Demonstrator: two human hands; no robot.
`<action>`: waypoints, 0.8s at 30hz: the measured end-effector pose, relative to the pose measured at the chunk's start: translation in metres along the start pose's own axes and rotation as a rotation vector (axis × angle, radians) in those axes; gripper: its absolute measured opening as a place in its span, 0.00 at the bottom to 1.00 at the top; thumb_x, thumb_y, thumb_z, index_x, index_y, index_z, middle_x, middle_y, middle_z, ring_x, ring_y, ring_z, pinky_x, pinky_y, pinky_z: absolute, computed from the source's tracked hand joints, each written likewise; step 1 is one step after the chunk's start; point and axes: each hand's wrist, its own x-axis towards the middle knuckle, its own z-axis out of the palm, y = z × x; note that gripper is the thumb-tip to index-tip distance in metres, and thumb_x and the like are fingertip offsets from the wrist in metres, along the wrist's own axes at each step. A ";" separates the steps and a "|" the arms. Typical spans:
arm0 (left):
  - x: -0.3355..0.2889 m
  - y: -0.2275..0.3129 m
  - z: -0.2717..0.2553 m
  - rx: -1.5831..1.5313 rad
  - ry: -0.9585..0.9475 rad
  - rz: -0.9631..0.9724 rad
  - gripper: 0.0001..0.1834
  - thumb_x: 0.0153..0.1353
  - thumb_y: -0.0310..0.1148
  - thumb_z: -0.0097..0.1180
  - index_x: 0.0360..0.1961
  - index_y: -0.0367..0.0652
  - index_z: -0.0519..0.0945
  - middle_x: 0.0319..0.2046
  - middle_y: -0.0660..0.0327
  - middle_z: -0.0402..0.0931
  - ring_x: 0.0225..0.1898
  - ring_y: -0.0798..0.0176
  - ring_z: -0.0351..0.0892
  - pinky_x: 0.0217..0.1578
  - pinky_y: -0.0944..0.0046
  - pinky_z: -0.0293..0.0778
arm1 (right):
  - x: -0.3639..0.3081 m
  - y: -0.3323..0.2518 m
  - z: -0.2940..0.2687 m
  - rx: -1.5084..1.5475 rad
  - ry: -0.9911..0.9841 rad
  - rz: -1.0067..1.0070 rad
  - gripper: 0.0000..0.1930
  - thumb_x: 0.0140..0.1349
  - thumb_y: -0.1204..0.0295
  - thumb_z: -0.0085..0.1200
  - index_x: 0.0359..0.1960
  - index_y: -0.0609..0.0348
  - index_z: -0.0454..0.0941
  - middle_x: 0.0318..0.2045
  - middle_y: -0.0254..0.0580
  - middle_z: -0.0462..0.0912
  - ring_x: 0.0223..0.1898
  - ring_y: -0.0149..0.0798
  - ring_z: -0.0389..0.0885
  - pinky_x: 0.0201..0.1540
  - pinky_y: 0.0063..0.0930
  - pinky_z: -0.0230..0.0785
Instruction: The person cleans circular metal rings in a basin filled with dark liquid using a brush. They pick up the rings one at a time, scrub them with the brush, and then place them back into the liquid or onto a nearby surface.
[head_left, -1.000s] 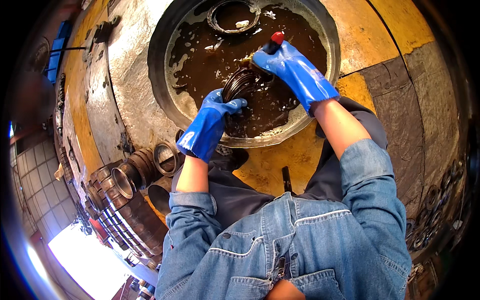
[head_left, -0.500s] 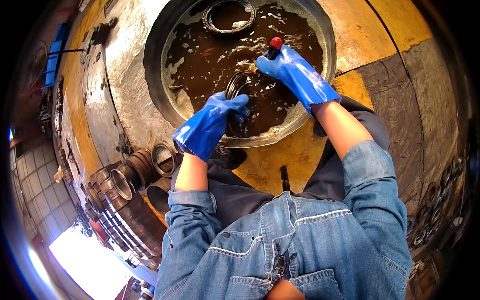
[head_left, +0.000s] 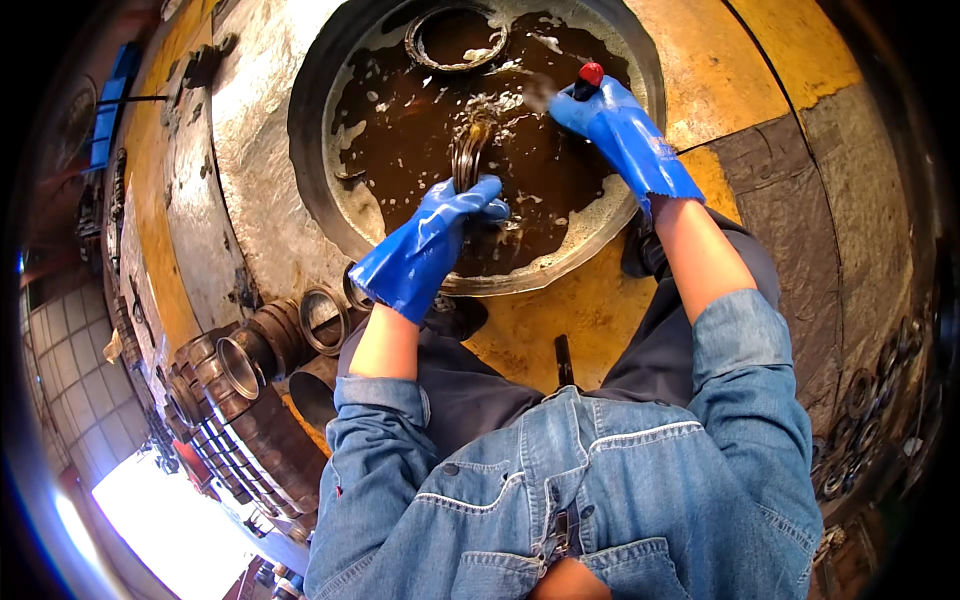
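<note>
Both my hands wear blue rubber gloves over a round tub (head_left: 310, 150) of dark brown, foamy liquid. My left hand (head_left: 450, 212) is closed around several thin metal rings (head_left: 466, 160), bunched together and wet, above the liquid. Their lower part is hidden by the glove. My right hand (head_left: 610, 110), up near the tub's right side, grips a brush with a red-tipped black handle (head_left: 590, 76). Its working end is smeared by motion and stands apart from the rings. A larger metal ring (head_left: 412, 42) lies partly in the liquid at the far side.
Left of my knee stand brown metal cylinders and ring-shaped parts (head_left: 238, 366). Stained yellow and grey floor plates (head_left: 740, 70) surround the tub. Many small rings (head_left: 860, 420) lie at the far right. A blue object (head_left: 105, 125) is at the upper left.
My right hand with the brush has moved right and slightly away from the rings. My left hand has turned the rings more upright and shifted slightly right.
</note>
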 end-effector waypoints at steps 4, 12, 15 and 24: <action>0.001 -0.001 -0.018 0.076 0.105 0.014 0.19 0.68 0.31 0.66 0.55 0.32 0.80 0.36 0.57 0.86 0.36 0.64 0.85 0.42 0.62 0.82 | -0.019 -0.052 0.003 0.008 -0.210 -0.130 0.16 0.69 0.59 0.52 0.38 0.57 0.86 0.33 0.39 0.87 0.39 0.36 0.86 0.44 0.33 0.77; 0.007 -0.006 -0.033 0.189 0.081 0.184 0.16 0.64 0.17 0.63 0.54 0.35 0.83 0.39 0.55 0.89 0.38 0.62 0.87 0.41 0.64 0.81 | 0.001 -0.044 0.071 0.121 -0.224 -0.249 0.11 0.57 0.61 0.61 0.25 0.55 0.79 0.20 0.36 0.77 0.23 0.30 0.74 0.31 0.28 0.72; -0.002 0.003 -0.025 0.186 0.118 0.117 0.14 0.66 0.19 0.63 0.52 0.35 0.83 0.38 0.54 0.89 0.38 0.62 0.88 0.39 0.65 0.81 | 0.017 -0.028 0.060 0.182 -0.204 -0.152 0.10 0.65 0.68 0.51 0.28 0.59 0.77 0.21 0.34 0.75 0.26 0.25 0.73 0.31 0.27 0.69; -0.007 0.000 -0.028 0.174 0.044 0.140 0.14 0.68 0.26 0.64 0.53 0.35 0.82 0.40 0.57 0.89 0.37 0.66 0.84 0.43 0.66 0.78 | -0.014 -0.062 0.056 0.071 -0.335 -0.371 0.14 0.64 0.63 0.54 0.25 0.59 0.75 0.20 0.32 0.72 0.26 0.26 0.66 0.32 0.30 0.66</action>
